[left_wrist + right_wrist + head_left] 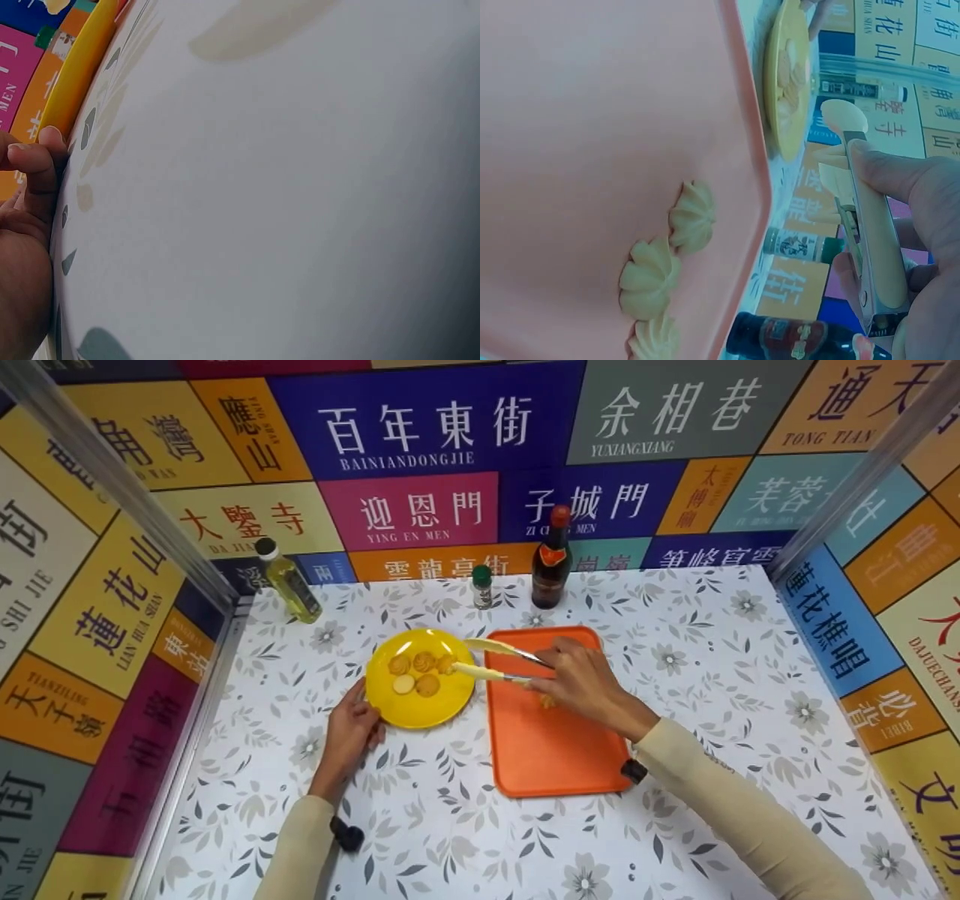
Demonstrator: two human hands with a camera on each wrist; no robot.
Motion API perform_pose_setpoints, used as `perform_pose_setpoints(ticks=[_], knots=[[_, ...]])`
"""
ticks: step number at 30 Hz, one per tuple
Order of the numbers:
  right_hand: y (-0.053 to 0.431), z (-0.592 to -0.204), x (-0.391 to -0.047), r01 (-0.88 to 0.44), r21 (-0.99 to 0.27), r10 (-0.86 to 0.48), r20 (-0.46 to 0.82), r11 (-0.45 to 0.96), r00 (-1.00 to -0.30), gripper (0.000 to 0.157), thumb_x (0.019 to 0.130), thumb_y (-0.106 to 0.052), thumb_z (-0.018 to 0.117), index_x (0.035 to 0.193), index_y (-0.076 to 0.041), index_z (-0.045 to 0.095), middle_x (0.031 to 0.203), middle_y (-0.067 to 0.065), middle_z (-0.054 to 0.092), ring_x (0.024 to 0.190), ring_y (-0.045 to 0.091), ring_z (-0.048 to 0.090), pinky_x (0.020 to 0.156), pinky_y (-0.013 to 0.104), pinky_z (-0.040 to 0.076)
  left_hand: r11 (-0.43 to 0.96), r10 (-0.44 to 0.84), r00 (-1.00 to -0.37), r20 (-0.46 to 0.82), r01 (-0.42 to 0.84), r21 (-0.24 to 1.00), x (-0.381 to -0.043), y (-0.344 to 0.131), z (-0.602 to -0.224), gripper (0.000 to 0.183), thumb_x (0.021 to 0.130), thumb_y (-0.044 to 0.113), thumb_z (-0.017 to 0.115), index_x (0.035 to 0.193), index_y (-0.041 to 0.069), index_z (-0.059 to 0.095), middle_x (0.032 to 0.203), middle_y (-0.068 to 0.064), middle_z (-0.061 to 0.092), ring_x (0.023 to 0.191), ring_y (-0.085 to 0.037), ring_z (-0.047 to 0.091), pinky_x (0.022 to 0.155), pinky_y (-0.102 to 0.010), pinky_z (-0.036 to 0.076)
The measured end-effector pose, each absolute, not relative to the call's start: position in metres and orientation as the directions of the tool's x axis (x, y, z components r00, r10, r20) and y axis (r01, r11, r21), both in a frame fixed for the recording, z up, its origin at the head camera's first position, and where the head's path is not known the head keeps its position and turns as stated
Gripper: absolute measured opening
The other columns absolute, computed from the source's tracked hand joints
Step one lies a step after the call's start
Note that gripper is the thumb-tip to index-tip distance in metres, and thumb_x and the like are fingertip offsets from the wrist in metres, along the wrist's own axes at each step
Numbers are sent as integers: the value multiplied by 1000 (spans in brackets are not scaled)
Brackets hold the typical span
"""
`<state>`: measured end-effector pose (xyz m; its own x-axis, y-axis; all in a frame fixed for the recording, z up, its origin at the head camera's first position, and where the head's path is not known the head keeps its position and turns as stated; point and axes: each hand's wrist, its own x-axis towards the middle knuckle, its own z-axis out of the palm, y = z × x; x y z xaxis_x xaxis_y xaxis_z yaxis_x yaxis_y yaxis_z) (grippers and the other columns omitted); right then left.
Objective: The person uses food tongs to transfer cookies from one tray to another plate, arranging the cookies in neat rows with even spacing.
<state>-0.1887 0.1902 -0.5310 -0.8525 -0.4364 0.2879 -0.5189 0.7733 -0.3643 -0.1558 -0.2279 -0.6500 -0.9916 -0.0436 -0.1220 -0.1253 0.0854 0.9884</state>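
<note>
My left hand (pixel 352 718) holds the left rim of a round yellow plate (pixel 420 716), its thumb and fingertips at the edge in the left wrist view. Several small golden cookies (pixel 424 662) lie on the plate, some piped in swirls. In my right hand (pixel 581 679) is a pair of tongs (pixel 514 678) with metal arms and cream tips. The tips stand apart over the plate's right edge, the lower one right beside a cookie. Beneath the right hand is an orange tray (pixel 555 757). Ridged swirl cookies (pixel 649 279) lie on it, mostly hidden from the head view.
Behind the plate and tray stand an oil bottle (pixel 292 589), a green-capped spice jar (pixel 482 589) and a dark bottle with a red cap (pixel 551 566). Printed panels (pixel 420 424) wall in the back and sides of the flower-patterned table (pixel 450 840).
</note>
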Motion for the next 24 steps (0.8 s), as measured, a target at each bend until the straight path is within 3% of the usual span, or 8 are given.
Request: perform_pose_setpoints(ticks=[12,24], knots=[[207,-529,-184,-467,-387,-377,288,795,-880,45,90,-38,94,116,-3,85,87,9,58,69,24,54,59,42,48,80,-48,-991,-124,-128,989,-155,-228,-651,71,106,3,59,172,13,37,76,-27,64,48,-21,53,43,-27,45],[233,-529,-180,-474,-407,-337,365,781,-868,51,82,-37,99,116,-1,84,98,13,66,84,32,67,70,51,58,103,-33,-993,-110,-113,988,-155,-229,-650,71,107,5,60,173,15,35,77,-27,66,48,-21,53,44,-27,46]])
